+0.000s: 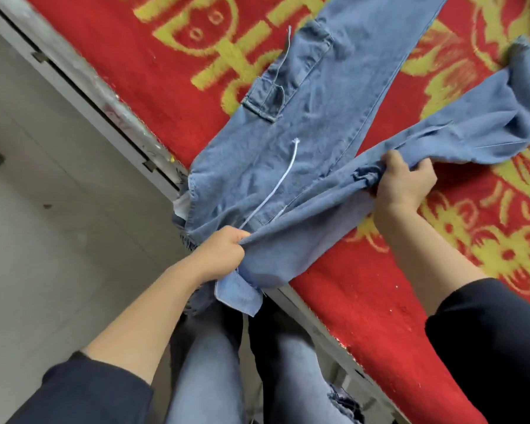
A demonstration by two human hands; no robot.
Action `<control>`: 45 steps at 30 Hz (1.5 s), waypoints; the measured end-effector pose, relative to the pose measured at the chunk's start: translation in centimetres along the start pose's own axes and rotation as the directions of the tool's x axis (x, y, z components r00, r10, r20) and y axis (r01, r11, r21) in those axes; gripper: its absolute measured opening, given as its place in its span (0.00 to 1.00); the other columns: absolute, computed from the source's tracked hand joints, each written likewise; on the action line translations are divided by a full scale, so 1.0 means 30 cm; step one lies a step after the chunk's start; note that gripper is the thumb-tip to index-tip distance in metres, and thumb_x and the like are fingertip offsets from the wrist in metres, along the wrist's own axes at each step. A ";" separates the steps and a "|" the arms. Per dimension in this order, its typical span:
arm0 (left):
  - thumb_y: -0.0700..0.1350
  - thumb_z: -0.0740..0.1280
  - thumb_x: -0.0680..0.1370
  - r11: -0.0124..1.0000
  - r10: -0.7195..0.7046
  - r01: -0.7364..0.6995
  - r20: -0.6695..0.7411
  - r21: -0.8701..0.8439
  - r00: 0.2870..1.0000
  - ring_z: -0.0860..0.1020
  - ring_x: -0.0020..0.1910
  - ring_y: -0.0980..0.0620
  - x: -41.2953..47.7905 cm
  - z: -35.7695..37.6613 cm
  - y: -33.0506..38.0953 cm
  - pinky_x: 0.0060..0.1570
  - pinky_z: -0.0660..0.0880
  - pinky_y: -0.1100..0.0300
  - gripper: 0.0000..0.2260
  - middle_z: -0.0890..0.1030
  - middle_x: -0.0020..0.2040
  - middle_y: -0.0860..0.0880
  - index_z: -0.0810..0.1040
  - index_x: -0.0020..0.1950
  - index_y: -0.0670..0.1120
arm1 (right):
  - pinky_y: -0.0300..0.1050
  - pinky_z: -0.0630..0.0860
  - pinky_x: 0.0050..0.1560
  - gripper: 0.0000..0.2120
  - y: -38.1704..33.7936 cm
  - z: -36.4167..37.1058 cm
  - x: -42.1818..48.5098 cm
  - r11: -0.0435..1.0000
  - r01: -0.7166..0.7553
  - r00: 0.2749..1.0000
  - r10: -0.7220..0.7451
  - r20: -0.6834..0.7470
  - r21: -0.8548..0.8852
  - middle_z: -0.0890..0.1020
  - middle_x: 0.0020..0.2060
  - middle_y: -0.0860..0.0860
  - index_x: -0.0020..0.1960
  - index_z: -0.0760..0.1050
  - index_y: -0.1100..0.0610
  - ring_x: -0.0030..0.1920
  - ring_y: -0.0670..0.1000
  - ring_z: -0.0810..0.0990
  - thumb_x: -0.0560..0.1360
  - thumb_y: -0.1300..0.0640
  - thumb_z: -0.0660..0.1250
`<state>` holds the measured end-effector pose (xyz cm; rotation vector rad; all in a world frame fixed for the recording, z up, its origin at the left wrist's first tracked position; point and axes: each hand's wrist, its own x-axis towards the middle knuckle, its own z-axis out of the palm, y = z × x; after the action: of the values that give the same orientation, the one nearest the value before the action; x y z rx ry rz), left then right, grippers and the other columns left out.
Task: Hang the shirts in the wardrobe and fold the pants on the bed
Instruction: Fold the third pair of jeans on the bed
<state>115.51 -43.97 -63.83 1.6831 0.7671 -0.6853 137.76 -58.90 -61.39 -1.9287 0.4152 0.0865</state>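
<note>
Pants [312, 117] of blue denim lie across the near edge of the bed [104, 99], on its red and yellow blanket [172, 96], with the waist end spilling a little over that edge toward the person. Furthest left, the left hand [224, 255] sits right at the bed's edge, its fingers curled tight round a bunch of cloth at the waist, so that it pins this end down. Just past it a white drawstring [276, 185] trails up the front. From there one leg lies flat and fairly smooth, pocket [270, 93] upward, with its long axis running away from the edge toward the far side of the bed. Further right, the right hand [404, 182] clutches a gathered fold at the top of the other leg [471, 130], fingers wrapped over the cloth and lifting it slightly off the blanket. This second leg splays away to the right, well apart from the flat one, and ends in a crumpled cuff [523, 87] near the right side of the view. The two legs thus form an open V from the waist. The fold most likely turns on closing that V: the flat leg lies up and to the left of the right hand's grip, and the right hand is the nearer one to carry the loose leg across onto it while the left anchors the waist.
</note>
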 end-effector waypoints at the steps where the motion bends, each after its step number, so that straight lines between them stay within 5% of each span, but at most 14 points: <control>1: 0.28 0.52 0.65 0.999 -0.010 0.008 -0.040 -0.040 0.999 0.59 0.27 0.52 0.005 -0.050 -0.004 0.31 0.53 0.59 0.16 0.61 0.26 0.50 0.59 0.26 0.49 | 0.44 0.69 0.38 0.12 -0.047 0.060 -0.005 0.998 0.060 0.998 -0.060 0.025 -0.006 0.72 0.29 0.45 0.32 0.66 0.52 0.32 0.44 0.69 0.66 0.60 0.68; 4: 0.27 0.53 0.66 0.993 -0.048 0.025 -0.200 -0.116 0.979 0.57 0.27 0.52 0.035 -0.186 -0.039 0.32 0.51 0.57 0.19 0.58 0.23 0.54 0.56 0.24 0.49 | 0.46 0.69 0.36 0.13 -0.157 0.265 -0.040 0.986 0.166 0.979 -0.167 0.113 0.014 0.70 0.28 0.47 0.31 0.62 0.53 0.30 0.45 0.68 0.65 0.58 0.68; 8: 0.32 0.57 0.71 0.982 -0.184 0.186 -0.408 -0.037 0.894 0.69 0.35 0.44 0.078 -0.298 -0.169 0.32 0.60 0.54 0.12 0.72 0.32 0.45 0.67 0.31 0.47 | 0.45 0.73 0.33 0.08 -0.169 0.495 -0.102 0.994 0.061 0.832 0.002 0.555 -0.094 0.76 0.32 0.51 0.37 0.72 0.54 0.30 0.51 0.77 0.70 0.52 0.69; 10: 0.37 0.61 0.74 0.958 -0.246 0.282 -0.348 0.056 0.905 0.75 0.48 0.40 0.094 -0.322 -0.231 0.40 0.68 0.54 0.03 0.78 0.46 0.42 0.72 0.44 0.43 | 0.42 0.71 0.39 0.08 -0.102 0.551 -0.126 0.917 0.169 0.741 0.123 0.660 -0.360 0.78 0.37 0.50 0.46 0.78 0.53 0.37 0.50 0.77 0.72 0.49 0.69; 12: 0.41 0.65 0.75 0.948 -0.285 0.308 -0.226 0.073 0.931 0.75 0.52 0.42 0.115 -0.330 -0.270 0.45 0.70 0.55 0.09 0.76 0.52 0.43 0.72 0.54 0.43 | 0.37 0.70 0.40 0.13 -0.016 0.557 -0.142 0.751 0.348 0.701 0.188 0.688 -0.561 0.79 0.45 0.53 0.56 0.78 0.54 0.41 0.50 0.77 0.73 0.51 0.69; 14: 0.41 0.65 0.74 0.951 -0.285 0.300 -0.166 0.074 0.944 0.74 0.51 0.43 0.136 -0.335 -0.285 0.44 0.70 0.55 0.10 0.75 0.53 0.44 0.70 0.53 0.43 | 0.36 0.68 0.46 0.19 0.051 0.537 -0.153 0.640 0.477 0.649 0.204 0.733 -0.602 0.74 0.57 0.55 0.63 0.75 0.55 0.51 0.52 0.76 0.74 0.53 0.68; 17: 0.40 0.64 0.74 0.932 -0.291 0.324 -0.202 0.160 0.935 0.72 0.50 0.45 0.164 -0.346 -0.269 0.44 0.68 0.55 0.08 0.75 0.54 0.43 0.67 0.51 0.43 | 0.41 0.69 0.53 0.22 0.080 0.510 -0.153 0.647 0.479 0.632 0.214 0.744 -0.593 0.69 0.62 0.52 0.67 0.72 0.53 0.57 0.52 0.73 0.74 0.54 0.67; 20: 0.41 0.64 0.74 0.937 -0.228 0.299 -0.334 0.181 0.915 0.70 0.58 0.44 0.190 -0.368 -0.202 0.53 0.69 0.51 0.15 0.72 0.58 0.45 0.68 0.59 0.46 | 0.45 0.73 0.53 0.17 0.055 0.499 -0.119 0.730 0.354 0.729 0.175 0.661 -0.584 0.78 0.54 0.53 0.61 0.77 0.55 0.51 0.52 0.78 0.73 0.58 0.68; 24: 0.42 0.64 0.74 0.962 0.039 0.073 -0.400 0.262 0.916 0.69 0.58 0.45 0.254 -0.395 -0.032 0.51 0.67 0.52 0.16 0.71 0.58 0.47 0.66 0.60 0.48 | 0.42 0.73 0.36 0.12 0.006 0.455 -0.018 0.847 0.101 0.875 0.175 0.452 -0.523 0.81 0.45 0.53 0.55 0.78 0.58 0.39 0.51 0.78 0.73 0.60 0.65; 28: 0.43 0.64 0.75 0.934 0.172 -0.034 -0.365 0.355 0.915 0.65 0.64 0.44 0.370 -0.400 0.177 0.58 0.67 0.51 0.26 0.67 0.66 0.44 0.60 0.71 0.46 | 0.54 0.78 0.53 0.10 -0.013 0.384 0.110 0.886 -0.076 0.959 0.190 0.210 -0.457 0.82 0.48 0.55 0.52 0.78 0.58 0.50 0.56 0.81 0.73 0.59 0.64; 31: 0.43 0.65 0.74 0.867 0.338 -0.128 -0.377 0.482 0.862 0.59 0.70 0.45 0.474 -0.384 0.349 0.65 0.63 0.50 0.32 0.60 0.73 0.45 0.55 0.76 0.46 | 0.47 0.73 0.50 0.09 -0.017 0.305 0.235 0.891 -0.122 0.988 0.151 0.030 -0.437 0.81 0.44 0.53 0.50 0.78 0.59 0.48 0.55 0.79 0.72 0.58 0.65; 38: 0.47 0.65 0.76 0.469 0.618 -0.347 -0.020 0.812 0.786 0.48 0.77 0.51 0.738 -0.299 0.619 0.74 0.45 0.54 0.37 0.50 0.79 0.51 0.48 0.78 0.54 | 0.58 0.76 0.55 0.12 0.029 0.122 0.564 0.885 -0.437 0.878 0.381 -0.289 -0.161 0.80 0.46 0.62 0.50 0.73 0.62 0.50 0.61 0.80 0.73 0.54 0.64; 42: 0.50 0.65 0.77 0.459 0.555 -0.407 0.102 0.790 0.825 0.55 0.76 0.48 0.839 -0.259 0.702 0.72 0.54 0.57 0.31 0.52 0.79 0.46 0.54 0.77 0.59 | 0.47 0.79 0.37 0.11 0.049 0.080 0.661 0.842 -0.530 0.796 0.534 -0.283 0.099 0.76 0.34 0.54 0.48 0.72 0.63 0.39 0.55 0.78 0.72 0.56 0.68; 45: 0.57 0.62 0.78 0.524 0.476 -0.346 0.069 0.778 0.877 0.62 0.74 0.47 0.882 -0.252 0.731 0.67 0.62 0.57 0.23 0.56 0.78 0.47 0.64 0.72 0.63 | 0.46 0.77 0.34 0.08 0.023 0.088 0.739 0.797 -0.504 0.756 0.594 -0.276 0.333 0.76 0.35 0.54 0.40 0.72 0.61 0.31 0.50 0.75 0.69 0.64 0.71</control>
<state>149.52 -36.82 -69.42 2.6356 0.0890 -0.5687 158.62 -62.19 -68.64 -1.5195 1.2014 0.0553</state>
